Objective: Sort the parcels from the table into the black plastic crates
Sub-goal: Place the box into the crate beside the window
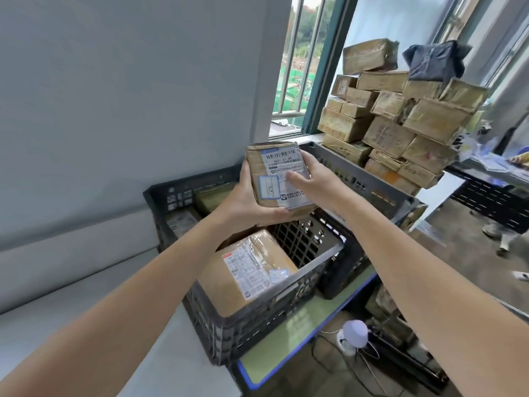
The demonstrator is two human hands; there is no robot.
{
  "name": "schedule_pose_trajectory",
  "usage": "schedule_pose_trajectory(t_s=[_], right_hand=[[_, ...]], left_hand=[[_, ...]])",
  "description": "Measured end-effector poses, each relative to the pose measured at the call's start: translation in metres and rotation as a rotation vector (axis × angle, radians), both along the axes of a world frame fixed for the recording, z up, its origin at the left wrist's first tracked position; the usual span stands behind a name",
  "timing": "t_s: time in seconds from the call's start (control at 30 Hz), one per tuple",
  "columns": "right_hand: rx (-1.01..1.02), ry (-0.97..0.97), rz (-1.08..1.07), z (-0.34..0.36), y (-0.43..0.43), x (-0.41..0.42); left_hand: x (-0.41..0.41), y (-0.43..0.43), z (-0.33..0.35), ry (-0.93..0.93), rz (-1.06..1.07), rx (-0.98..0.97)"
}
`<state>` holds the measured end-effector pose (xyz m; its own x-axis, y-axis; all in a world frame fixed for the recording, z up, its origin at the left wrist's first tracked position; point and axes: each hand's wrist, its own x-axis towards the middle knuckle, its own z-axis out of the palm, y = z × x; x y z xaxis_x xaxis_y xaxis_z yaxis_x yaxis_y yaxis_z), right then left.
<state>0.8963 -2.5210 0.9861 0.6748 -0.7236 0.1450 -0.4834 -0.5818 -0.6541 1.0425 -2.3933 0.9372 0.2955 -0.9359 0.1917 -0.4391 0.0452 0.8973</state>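
A small brown taped parcel [269, 164] with a white shipping label is held up above the black crates. My left hand [243, 200] grips its left side and bottom edge. My right hand [310, 179] grips its right side, thumb lying across the label. Below, the near black crate [286, 299] holds a larger brown box [246, 270] with a label. Behind it, a far black crate [171, 196] holds a dark greenish parcel [209, 200]. A third black crate [369, 184] sits to the right, its inside hidden by my right arm.
A tall pile of brown taped parcels [400, 121] stands at the back right by the window, with a dark plastic bag [435, 61] on top. The crates rest on a green table with a blue edge [286, 348]. A white device and cables [353, 335] lie on the floor below.
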Motion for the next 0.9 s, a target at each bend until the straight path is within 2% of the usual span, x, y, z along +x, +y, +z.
schedule_pose_trajectory(t_s=[0.2, 0.37, 0.5, 0.6, 0.7, 0.8, 0.9], right_hand=[[-0.004, 0.025, 0.020, 0.011, -0.080, -0.024], [-0.004, 0.132, 0.053, 0.014, -0.171, -0.050], [-0.014, 0.254, 0.078, -0.009, -0.240, -0.070], [-0.031, 0.460, 0.112, -0.034, -0.276, -0.077], [-0.043, 0.633, 0.213, -0.063, -0.295, -0.078], [0.004, 0.703, 0.284, -0.091, -0.305, -0.074], [0.019, 0.692, 0.328, -0.110, -0.306, -0.063]], left_hand=[[-0.023, -0.074, 0.013, -0.012, 0.030, 0.037], [-0.062, -0.151, 0.016, -0.021, 0.049, 0.130], [-0.106, -0.213, 0.006, -0.027, 0.142, 0.293], [-0.136, -0.253, -0.010, -0.026, 0.249, 0.508], [-0.153, -0.279, -0.028, -0.026, 0.266, 0.671], [-0.163, -0.288, -0.039, -0.167, 0.259, 0.784], [-0.173, -0.297, -0.044, -0.406, 0.287, 0.966]])
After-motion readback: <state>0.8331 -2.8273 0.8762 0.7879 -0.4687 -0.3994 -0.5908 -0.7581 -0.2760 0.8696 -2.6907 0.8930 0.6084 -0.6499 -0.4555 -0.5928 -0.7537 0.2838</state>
